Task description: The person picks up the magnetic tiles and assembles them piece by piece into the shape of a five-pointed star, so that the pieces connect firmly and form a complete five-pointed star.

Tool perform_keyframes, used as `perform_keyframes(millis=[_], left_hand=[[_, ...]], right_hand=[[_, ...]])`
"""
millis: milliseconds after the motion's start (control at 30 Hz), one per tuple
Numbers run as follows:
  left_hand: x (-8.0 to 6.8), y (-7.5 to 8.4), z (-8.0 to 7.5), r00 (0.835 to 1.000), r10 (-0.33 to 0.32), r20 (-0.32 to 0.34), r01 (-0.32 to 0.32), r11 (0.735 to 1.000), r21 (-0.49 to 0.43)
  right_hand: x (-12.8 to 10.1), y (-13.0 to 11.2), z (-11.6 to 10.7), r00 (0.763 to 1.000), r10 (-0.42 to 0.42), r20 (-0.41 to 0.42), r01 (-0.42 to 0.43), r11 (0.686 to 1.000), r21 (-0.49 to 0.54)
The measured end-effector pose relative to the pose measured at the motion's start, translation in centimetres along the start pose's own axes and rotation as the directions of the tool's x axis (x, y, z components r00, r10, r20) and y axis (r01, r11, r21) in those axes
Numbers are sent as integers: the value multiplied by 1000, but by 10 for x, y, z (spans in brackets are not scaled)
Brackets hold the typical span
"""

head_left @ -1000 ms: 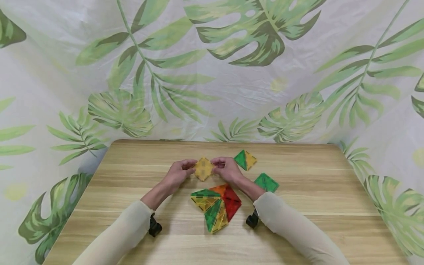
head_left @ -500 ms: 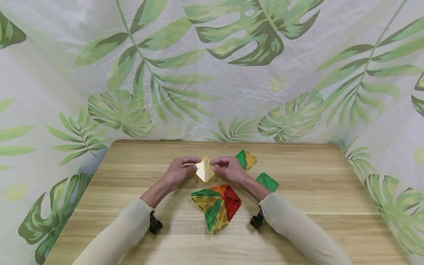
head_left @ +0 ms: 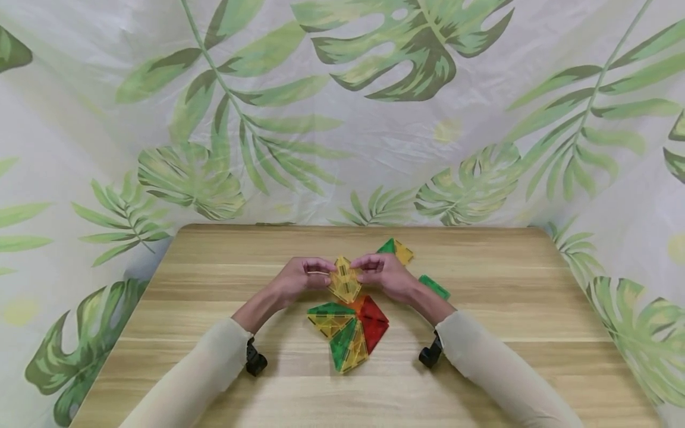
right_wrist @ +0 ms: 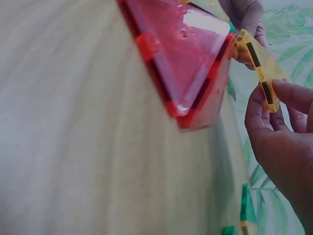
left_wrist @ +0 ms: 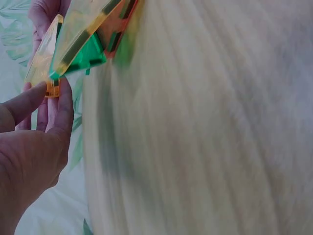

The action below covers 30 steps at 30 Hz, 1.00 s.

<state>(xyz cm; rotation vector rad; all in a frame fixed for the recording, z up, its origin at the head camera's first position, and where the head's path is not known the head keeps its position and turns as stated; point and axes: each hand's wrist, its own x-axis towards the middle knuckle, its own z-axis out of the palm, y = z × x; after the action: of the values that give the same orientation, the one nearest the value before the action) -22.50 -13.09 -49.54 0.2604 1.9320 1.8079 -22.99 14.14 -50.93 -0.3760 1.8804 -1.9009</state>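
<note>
Two hands [head_left: 342, 276] pinch yellow tiles [head_left: 345, 280] above a wooden table [head_left: 481, 368]; leaf-print cloth [head_left: 342, 119] behind.

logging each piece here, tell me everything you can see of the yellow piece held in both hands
The yellow piece is see-through plastic, made of flat framed panels with dark bars along their edges. It is held tilted above the table, just behind the flat cluster of coloured tiles. The left hand pinches its left edge, and the right hand pinches its right edge.
</note>
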Motion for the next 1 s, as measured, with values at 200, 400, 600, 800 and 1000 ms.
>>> perform_keyframes(millis=[200, 400, 600, 800, 1000], left_hand=[[4, -6, 7, 1000, -10, 16, 10, 1000, 3], [6, -10, 11, 999, -33, 35, 33, 999, 9], [5, -15, 14, 998, -50, 27, 49, 997, 68], [2, -16, 16, 999, -21, 36, 16, 990, 139], [1, -16, 16, 999, -9, 41, 3, 989, 148]], right_hand=[[-4, 6, -2, 999, 31, 27, -35, 989, 145], [-6, 13, -3, 998, 63, 20, -65, 981, 184], [-5, 19, -3, 998, 62, 12, -62, 996, 61], [-8, 20, -3, 1000, 22, 19, -19, 993, -118], [-12, 19, 0, 998, -47, 39, 56, 965, -256]])
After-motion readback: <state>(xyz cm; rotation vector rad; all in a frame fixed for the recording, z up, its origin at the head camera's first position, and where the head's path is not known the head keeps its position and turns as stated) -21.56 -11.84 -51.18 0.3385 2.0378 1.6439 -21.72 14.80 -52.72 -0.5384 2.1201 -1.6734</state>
